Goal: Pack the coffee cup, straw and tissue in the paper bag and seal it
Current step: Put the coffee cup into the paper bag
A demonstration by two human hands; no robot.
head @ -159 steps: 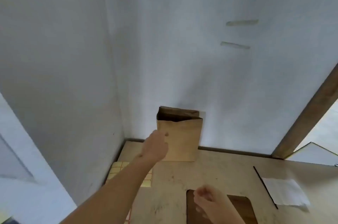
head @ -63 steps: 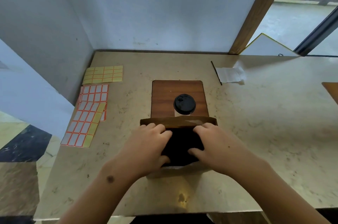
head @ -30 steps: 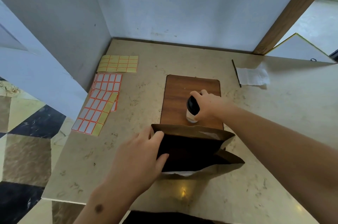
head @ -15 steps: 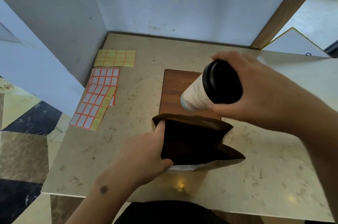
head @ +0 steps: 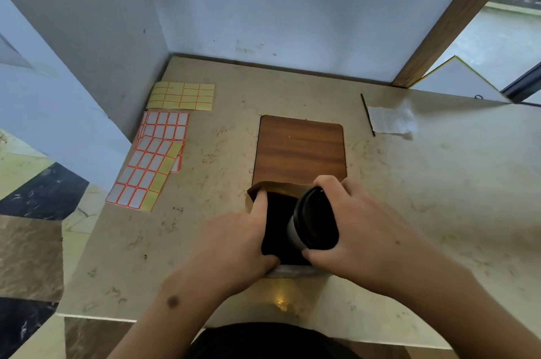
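Note:
The brown paper bag stands open on the table near the front edge, its dark mouth facing up. My left hand holds the bag's left rim, index finger hooked inside. My right hand grips the white coffee cup with its black lid, tilted and partly down in the bag's mouth. A white tissue lies at the back right of the table, with a thin black straw along its left side.
A wooden board lies behind the bag. Sheets of yellow stickers and orange-bordered labels lie at the left. Walls close the back and left; the table's front edge is near me.
My right hand has brought the cup down from above the board into the bag's mouth. My left hand stays on the bag's left rim.

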